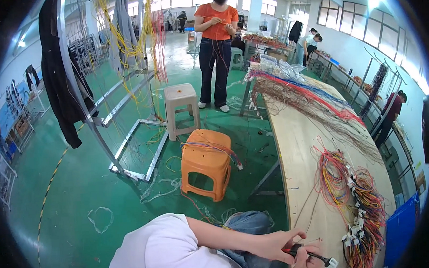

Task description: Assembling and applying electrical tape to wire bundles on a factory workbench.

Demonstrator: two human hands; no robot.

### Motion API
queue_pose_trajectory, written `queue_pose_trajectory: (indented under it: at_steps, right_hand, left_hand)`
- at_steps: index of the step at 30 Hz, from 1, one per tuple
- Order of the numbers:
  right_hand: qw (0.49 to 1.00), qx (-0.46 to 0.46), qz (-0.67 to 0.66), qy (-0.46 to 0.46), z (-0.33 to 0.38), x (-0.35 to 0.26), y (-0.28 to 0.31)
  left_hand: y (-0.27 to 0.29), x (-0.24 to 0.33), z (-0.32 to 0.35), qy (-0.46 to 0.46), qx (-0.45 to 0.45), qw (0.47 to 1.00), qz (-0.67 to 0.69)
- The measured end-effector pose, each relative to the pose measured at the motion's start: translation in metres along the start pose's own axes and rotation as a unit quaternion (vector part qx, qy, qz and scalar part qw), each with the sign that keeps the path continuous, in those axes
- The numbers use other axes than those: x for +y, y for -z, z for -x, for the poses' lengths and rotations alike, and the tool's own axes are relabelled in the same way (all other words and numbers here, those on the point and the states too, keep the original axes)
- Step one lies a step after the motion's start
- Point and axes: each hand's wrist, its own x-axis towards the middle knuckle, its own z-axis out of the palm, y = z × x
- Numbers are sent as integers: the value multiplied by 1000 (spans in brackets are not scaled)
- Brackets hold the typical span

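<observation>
My left hand reaches in over the near edge of the wooden table, its fingers closed on a short wire harness with a black sleeve and some red wire. Close beside it, my right hand is closed on the same harness, partly cut off by the lower edge. A white connector sticks out past the right fingers. Thin dark wires run up from the hands across the tabletop. To their right lies a heap of bundled wires in red, yellow and black, with several white connectors.
Long red, blue and brown wires cover the table's far part. An orange stool carrying wires and a grey stool stand left. A metal frame holds hanging yellow wires. A person in orange stands ahead, handling wire.
</observation>
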Motion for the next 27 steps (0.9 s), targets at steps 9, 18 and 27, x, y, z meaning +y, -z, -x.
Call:
queue_pose_trajectory:
  at_steps: [9,18,27]
  right_hand:
    - [986,97,-5,134,-2,30,-16]
    - [991,53,-110,-47,-9,20,10]
    - [995,60,-72,-16,-3,27,7]
  left_hand:
    - [12,-3,-10,174,26,885,432]
    - [16,-2,-3,-197,33,980,-4]
    - [5,10,-14,185,-72,922,333]
